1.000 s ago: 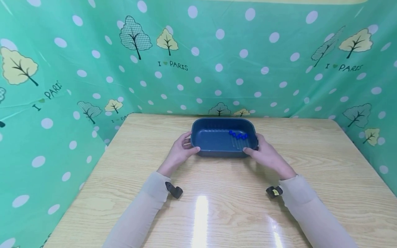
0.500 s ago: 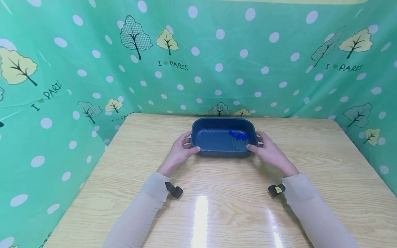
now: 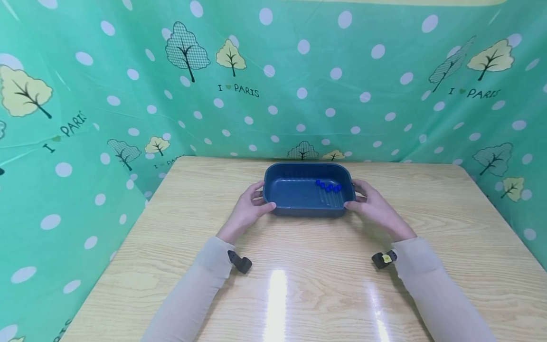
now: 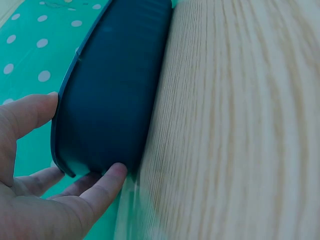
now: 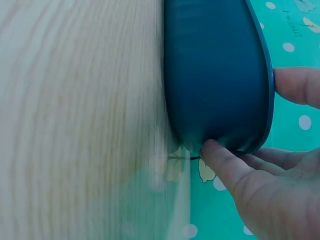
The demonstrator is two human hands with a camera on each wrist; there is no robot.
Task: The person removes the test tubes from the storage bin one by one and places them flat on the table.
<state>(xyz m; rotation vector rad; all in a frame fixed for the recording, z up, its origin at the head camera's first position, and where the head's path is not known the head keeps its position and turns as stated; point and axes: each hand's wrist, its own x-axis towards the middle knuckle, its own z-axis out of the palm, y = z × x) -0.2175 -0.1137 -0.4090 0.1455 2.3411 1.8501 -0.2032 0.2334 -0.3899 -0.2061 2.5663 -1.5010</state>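
A dark blue rectangular basin [image 3: 295, 192] with rounded corners sits upright on the wooden table. My left hand [image 3: 246, 209] holds its left end, thumb at the near corner of the rim and fingers spread against the end. In the left wrist view the thumb touches the rim and a fingertip meets the lower wall. At the right end my right hand [image 3: 372, 209] holds the basin likewise, thumb on the rim and fingers against the end wall. Several small bright blue pieces [image 3: 328, 187] lie inside, towards the right; their kind is too small to tell.
The pale wood-grain table [image 3: 307, 251] reaches a green polka-dot cloth [image 3: 273, 85] at the back and both sides. Wrist cameras on black mounts sit at both cuffs. Light glares on the near tabletop [image 3: 276, 304].
My right hand has slid slightly outward to the right, its thumb drawing back from over the basin to the corner of the rim. Left hand and basin have stayed in place.
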